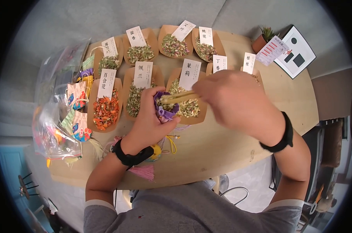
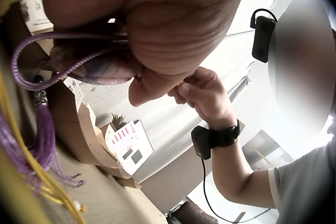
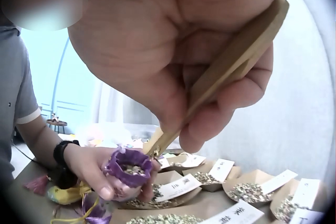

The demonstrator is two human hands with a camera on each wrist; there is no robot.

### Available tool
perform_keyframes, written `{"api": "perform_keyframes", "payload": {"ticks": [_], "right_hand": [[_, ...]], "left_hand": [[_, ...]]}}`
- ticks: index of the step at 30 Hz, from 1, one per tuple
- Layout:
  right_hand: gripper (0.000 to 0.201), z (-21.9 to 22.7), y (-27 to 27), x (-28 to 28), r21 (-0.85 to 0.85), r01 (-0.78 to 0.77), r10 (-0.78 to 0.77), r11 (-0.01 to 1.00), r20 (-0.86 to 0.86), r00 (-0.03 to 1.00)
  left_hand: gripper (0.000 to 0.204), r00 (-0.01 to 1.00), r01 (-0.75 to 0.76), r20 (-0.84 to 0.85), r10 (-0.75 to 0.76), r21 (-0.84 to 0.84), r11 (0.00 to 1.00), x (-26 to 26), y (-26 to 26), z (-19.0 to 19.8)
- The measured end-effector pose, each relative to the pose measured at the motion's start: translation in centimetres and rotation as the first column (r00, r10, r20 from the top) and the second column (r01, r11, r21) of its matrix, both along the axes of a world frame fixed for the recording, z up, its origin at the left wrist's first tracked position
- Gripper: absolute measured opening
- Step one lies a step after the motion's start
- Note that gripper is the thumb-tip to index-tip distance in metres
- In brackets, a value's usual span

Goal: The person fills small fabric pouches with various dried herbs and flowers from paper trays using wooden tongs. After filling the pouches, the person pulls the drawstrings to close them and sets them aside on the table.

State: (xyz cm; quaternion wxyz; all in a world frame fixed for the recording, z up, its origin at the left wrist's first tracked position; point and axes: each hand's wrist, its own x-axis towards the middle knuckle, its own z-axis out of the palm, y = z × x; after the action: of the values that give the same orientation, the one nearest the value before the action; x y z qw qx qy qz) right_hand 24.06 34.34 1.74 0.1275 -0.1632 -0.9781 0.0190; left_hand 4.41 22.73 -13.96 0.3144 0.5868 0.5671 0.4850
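My left hand [image 1: 150, 116] grips a small drawstring pouch [image 3: 129, 174] with a purple gathered rim, its mouth facing up and dried herbs showing inside. In my right hand [image 1: 232, 99] is a pair of wooden tongs [image 3: 220, 74], pinched between thumb and fingers. Their tips lie over the pouch mouth in the head view, while the right wrist view puts them at its rim. From the pouch hangs a purple cord [image 2: 31, 40], and a purple tassel [image 2: 44, 134] dangles near it. Behind the hands stand paper trays of dried herbs, one with jasmine-like bits [image 1: 189, 108].
Orange dried petals [image 1: 106, 110] fill a tray at the left. A clear plastic bag [image 1: 53, 116] and embroidered pouches [image 1: 80, 126] lie beyond it. A pink tassel [image 1: 143, 172] lies near the table's front edge. A potted plant [image 1: 262, 40] and a white framed board [image 1: 298, 52] stand back right.
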Motion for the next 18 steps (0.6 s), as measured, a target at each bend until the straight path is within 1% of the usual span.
{"api": "perform_keyframes", "payload": {"ticks": [1, 2, 3, 5, 6, 7, 9, 11, 13, 14, 16, 18], "right_hand": [[0.021, 0.2, -0.4, -0.4, -0.039, -0.002, 0.005, 0.999, 0.092, 0.996], [0.025, 0.4, -0.6, -0.6, -0.079, -0.001, 0.016, 0.997, 0.185, 0.983], [0.025, 0.4, -0.5, -0.5, -0.080, -0.004, 0.019, 0.997, 0.187, 0.982], [0.020, 0.7, 0.2, 0.3, -0.038, 0.067, -0.062, 0.997, 0.104, 0.993], [0.015, 1.1, 0.6, 0.5, -0.104, 0.155, -0.139, 0.982, 0.150, 0.979], [0.015, 0.7, 1.1, 0.9, -0.104, 0.152, -0.135, 0.983, 0.150, 0.979], [0.013, -1.3, 2.0, 2.0, -0.108, 0.259, -0.215, 0.960, 0.309, 0.926], [0.012, -4.4, 2.6, 2.9, -0.122, 0.270, -0.217, 0.955, 0.330, 0.919], [0.012, -7.3, 2.9, 3.3, -0.140, 0.278, -0.216, 0.950, 0.348, 0.912], [0.010, -8.4, 2.9, 3.2, -0.150, 0.255, -0.192, 0.955, 0.343, 0.919], [0.009, -9.0, 2.6, 2.7, -0.161, 0.239, -0.175, 0.957, 0.336, 0.926], [0.011, -9.1, 2.0, 2.0, -0.228, 0.247, -0.169, 0.942, 0.311, 0.935]], "left_hand": [[0.077, 0.999, 0.003, 0.046, -0.001, -0.050, 0.999, 0.0, 0.0, 0.1], [0.077, 0.999, 0.003, 0.047, -0.001, -0.050, 0.999, 0.0, 0.0, 0.1], [0.077, 0.999, -0.003, 0.043, 0.004, -0.042, 0.999, 0.0, 0.0, 0.0], [0.077, 0.999, -0.020, 0.043, 0.021, -0.035, 0.999, -0.1, -0.1, 0.0], [0.078, 1.000, -0.024, 0.006, 0.024, -0.014, 1.000, -0.1, 0.0, 0.2], [0.078, 0.999, -0.024, -0.032, 0.025, 0.008, 1.000, -0.1, 0.0, 0.4], [0.078, 0.999, -0.026, -0.028, 0.026, 0.023, 0.999, -0.1, 0.0, 0.3], [0.078, 0.999, -0.021, -0.023, 0.022, 0.035, 0.999, 0.1, 0.1, 0.2], [0.077, 0.999, -0.016, 0.027, 0.016, 0.000, 1.000, 0.0, 0.0, 0.1], [0.077, 1.000, -0.013, 0.024, 0.013, -0.002, 1.000, 0.0, 0.0, 0.1], [0.078, 0.998, -0.024, -0.064, 0.027, 0.046, 0.999, -0.1, 0.1, 0.1], [0.078, 0.999, -0.021, -0.036, 0.022, 0.016, 1.000, -0.1, 0.1, 0.0]]}}
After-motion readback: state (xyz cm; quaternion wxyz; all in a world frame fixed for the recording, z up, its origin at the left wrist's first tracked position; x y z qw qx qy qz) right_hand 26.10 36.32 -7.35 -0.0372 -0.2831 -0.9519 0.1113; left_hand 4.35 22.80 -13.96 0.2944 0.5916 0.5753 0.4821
